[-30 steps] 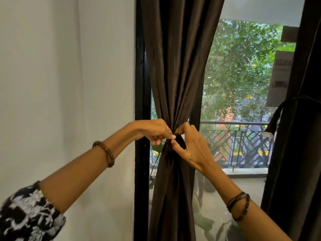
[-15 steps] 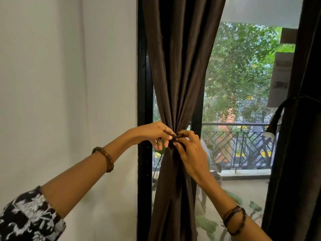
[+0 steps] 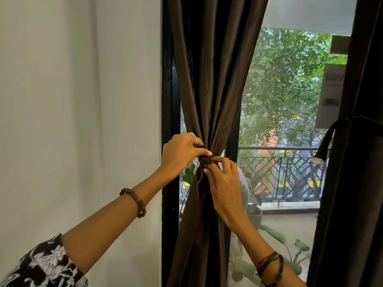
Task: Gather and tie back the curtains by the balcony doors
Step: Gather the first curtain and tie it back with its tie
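Dk brown curtain (image 3: 209, 79), blk door frame (image 3: 169, 100), blk/white floral sleeve (image 3: 45, 266).

Both hands (image 3: 204, 162) have closed tighter on the curtain's (image 3: 211, 79) tie (image 3: 205, 158).

Two curtains (image 3: 211, 79) (image 3: 352, 183) (both dark), two hands (image 3: 182, 152) (image 3: 226, 189), two bracelets (image 3: 134, 201) (image 3: 271, 268).
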